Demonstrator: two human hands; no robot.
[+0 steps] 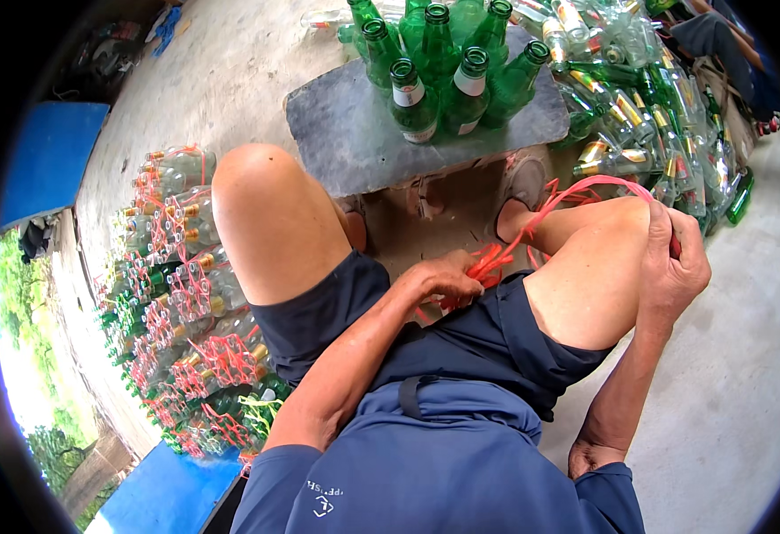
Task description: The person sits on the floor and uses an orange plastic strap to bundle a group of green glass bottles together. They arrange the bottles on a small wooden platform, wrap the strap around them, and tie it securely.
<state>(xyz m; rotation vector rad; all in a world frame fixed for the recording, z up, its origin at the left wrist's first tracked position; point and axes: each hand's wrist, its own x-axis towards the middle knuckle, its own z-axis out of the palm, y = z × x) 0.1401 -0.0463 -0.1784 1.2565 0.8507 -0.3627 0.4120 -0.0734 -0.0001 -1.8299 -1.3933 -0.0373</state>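
Red plastic twine (577, 189) runs as a loose arc between my two hands. My right hand (674, 257) grips its upper end beside my bent knee. Low between my thighs, my left hand (450, 277) is closed around a bunch of the same twine. In front of my knees stands a dark stone slab (336, 127), and on it several green glass bottles (414, 110) stand upright in a close group, some with white neck labels.
A heap of loose glass bottles (637, 127) lies at the upper right. Bundles of bottles tied with red twine (193, 287) are stacked at the left. Blue panels (53, 160) stand behind them. Part of another person (717, 47) shows at the upper right edge.
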